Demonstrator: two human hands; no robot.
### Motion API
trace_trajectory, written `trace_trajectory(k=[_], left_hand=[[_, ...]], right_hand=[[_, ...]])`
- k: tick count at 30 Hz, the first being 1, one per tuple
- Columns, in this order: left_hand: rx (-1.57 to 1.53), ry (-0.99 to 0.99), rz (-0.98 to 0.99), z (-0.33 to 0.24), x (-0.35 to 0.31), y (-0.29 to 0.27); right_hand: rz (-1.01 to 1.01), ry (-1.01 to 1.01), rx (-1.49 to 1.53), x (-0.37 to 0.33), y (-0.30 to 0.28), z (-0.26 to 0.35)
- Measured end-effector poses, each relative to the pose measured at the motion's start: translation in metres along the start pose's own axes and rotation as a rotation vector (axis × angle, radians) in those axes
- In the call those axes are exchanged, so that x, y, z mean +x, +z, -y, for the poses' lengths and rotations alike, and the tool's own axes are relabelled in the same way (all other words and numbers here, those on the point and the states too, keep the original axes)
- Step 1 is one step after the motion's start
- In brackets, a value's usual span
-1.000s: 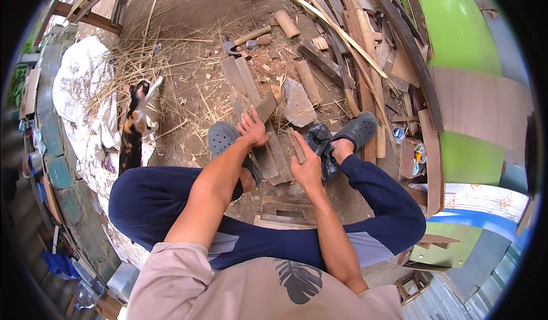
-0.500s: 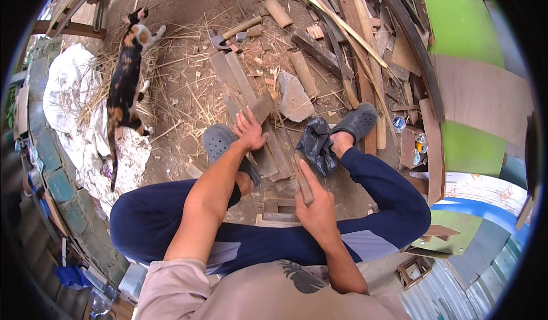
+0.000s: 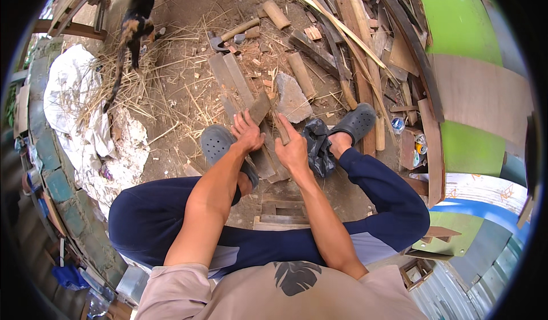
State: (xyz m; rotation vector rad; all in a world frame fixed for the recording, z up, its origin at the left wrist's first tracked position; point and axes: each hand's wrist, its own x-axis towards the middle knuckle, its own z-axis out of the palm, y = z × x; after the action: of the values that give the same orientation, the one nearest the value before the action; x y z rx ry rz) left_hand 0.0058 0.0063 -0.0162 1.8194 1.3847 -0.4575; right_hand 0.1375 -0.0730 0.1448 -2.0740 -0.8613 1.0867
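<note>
My left hand (image 3: 248, 134) lies with its fingers spread, pressing on a short brown wooden board (image 3: 260, 107) that slants over longer boards (image 3: 238, 79) on the ground. Close to its right, my right hand (image 3: 293, 150) is closed around the wooden handle of a handsaw (image 3: 282, 129), index finger stretched along it. The blade is seen almost edge-on and can hardly be made out beside the short board. My foot in a grey clog (image 3: 217, 143) rests against the left side of the boards.
A hammer (image 3: 235, 31), a flat grey stone (image 3: 293, 98) and wood offcuts lie beyond my hands. A black plastic bag (image 3: 318, 149) sits by my right clog (image 3: 358, 123). Timber (image 3: 359, 51) is piled at right. A cat (image 3: 134, 26) stands by straw and a white sack (image 3: 74, 100) at left.
My right hand has moved forward and left with the handsaw, up beside my left hand. My left hand stays on the short board. The cat has walked farther away.
</note>
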Motion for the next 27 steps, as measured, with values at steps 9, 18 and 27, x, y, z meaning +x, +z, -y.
trace_trajectory(k=[9, 18, 27], left_hand=[[-0.018, -0.055, 0.055, 0.001, -0.003, -0.007], [-0.018, -0.043, 0.06, -0.002, -0.006, -0.013], [-0.032, 0.025, 0.033, -0.004, -0.008, 0.0]], right_hand=[[0.073, -0.003, -0.012, -0.059, -0.032, 0.051], [0.078, 0.023, -0.005, -0.147, -0.087, 0.034], [0.025, -0.032, 0.002, 0.006, -0.012, -0.005]])
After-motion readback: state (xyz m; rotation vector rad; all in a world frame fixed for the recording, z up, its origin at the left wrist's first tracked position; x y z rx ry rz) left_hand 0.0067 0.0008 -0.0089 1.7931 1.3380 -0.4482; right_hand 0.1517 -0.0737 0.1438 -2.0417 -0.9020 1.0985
